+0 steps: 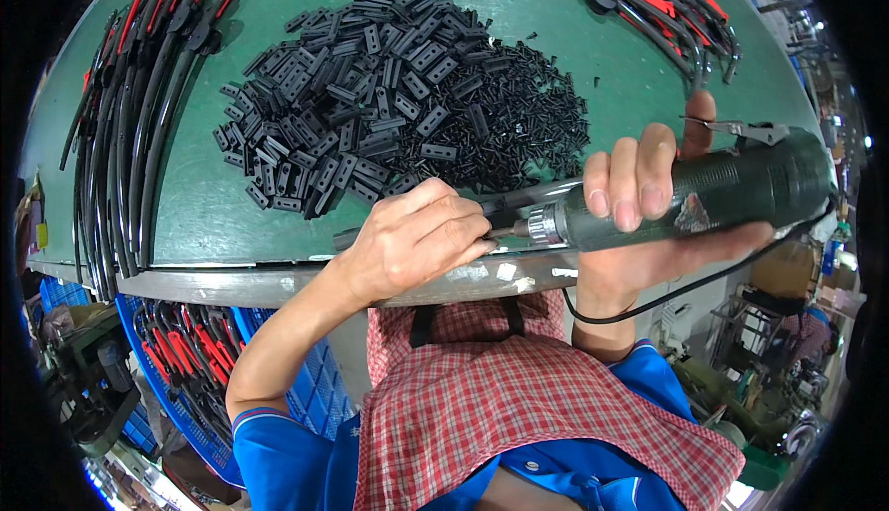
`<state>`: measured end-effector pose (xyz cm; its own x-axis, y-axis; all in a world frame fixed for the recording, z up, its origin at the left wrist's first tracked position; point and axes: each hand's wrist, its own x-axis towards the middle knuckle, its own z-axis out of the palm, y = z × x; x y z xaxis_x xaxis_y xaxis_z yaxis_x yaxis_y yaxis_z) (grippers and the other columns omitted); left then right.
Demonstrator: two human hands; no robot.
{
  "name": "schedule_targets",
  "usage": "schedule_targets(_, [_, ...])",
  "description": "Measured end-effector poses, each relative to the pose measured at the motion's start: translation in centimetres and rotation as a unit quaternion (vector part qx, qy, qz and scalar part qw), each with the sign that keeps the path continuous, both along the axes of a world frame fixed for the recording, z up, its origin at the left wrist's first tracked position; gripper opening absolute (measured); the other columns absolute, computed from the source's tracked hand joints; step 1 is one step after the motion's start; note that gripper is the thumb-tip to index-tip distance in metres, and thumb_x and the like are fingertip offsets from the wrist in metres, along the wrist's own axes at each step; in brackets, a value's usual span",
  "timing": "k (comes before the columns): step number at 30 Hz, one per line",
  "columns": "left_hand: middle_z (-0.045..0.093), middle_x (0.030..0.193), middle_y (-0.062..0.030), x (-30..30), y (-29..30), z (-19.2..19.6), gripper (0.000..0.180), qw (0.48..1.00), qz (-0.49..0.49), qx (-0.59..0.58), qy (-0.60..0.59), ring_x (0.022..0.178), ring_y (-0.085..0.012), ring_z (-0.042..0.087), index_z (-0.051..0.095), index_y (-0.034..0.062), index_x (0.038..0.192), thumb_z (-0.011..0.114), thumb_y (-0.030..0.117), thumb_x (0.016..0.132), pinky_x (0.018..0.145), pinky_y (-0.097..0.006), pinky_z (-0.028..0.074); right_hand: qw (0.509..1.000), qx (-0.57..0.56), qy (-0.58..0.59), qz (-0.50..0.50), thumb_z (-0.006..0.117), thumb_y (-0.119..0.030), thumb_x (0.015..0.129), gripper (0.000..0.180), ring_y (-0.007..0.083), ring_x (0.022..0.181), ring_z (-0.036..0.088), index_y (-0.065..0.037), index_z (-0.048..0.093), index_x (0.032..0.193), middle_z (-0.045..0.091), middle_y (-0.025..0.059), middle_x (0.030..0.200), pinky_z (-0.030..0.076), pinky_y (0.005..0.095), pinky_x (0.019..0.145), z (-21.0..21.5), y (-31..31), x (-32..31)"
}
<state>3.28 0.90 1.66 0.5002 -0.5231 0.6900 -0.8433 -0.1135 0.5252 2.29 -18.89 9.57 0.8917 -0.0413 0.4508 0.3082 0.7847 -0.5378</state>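
Observation:
My left hand (417, 238) is closed at the table's near edge around a slim black bar that looks like a wiper blade (348, 239). Its fingertips pinch right beside the screwdriver bit (506, 231); any screw there is hidden. In my right hand (632, 180) lies a dark green electric screwdriver (745, 185), held level with the bit pointing left at my left fingers. Beyond the hands, a heap of black two-hole blocks (370, 94) runs into a pile of small black screws (528, 108).
Black and red wiper blades (148, 113) lie in a bundle on the left of the green table (213, 224). More wiper blades (653, 2) are at the far right. A blue crate (199, 418) with similar parts stands below left. The screwdriver's black cord (648, 310) loops beneath my right hand.

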Motion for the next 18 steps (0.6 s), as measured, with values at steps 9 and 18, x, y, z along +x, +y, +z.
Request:
schedule_targets(9, [0.059,0.092,-0.0075,-0.9,1.0,-0.7,0.032,0.977,0.085,0.168,0.096,0.081,-0.0243,0.057,0.065,0.0023,0.101,0.072,0.015,0.073,0.069,-0.035,0.048,0.989,-0.106,-0.049,-0.089,0.055,-0.080,0.070,0.109,0.0188,0.057,0.051,-0.001,0.030,0.142,0.049,0.0054,0.072,0.044,0.0345,0.055,-0.4,1.5,-0.3])
schedule_targets(18, [0.058,0.089,-0.0084,-1.2,1.3,-1.8,0.028,0.979,0.077,0.127,0.138,0.079,-0.0255,0.058,0.064,0.0017,0.097,0.072,0.014,0.073,0.067,-0.036,0.050,0.953,-0.300,-0.052,-0.012,0.058,-0.078,0.068,0.108,0.0175,0.054,0.050,-0.003,0.031,0.141,0.050,0.0051,0.071,0.044,0.0342,0.053,-0.6,2.8,0.8])
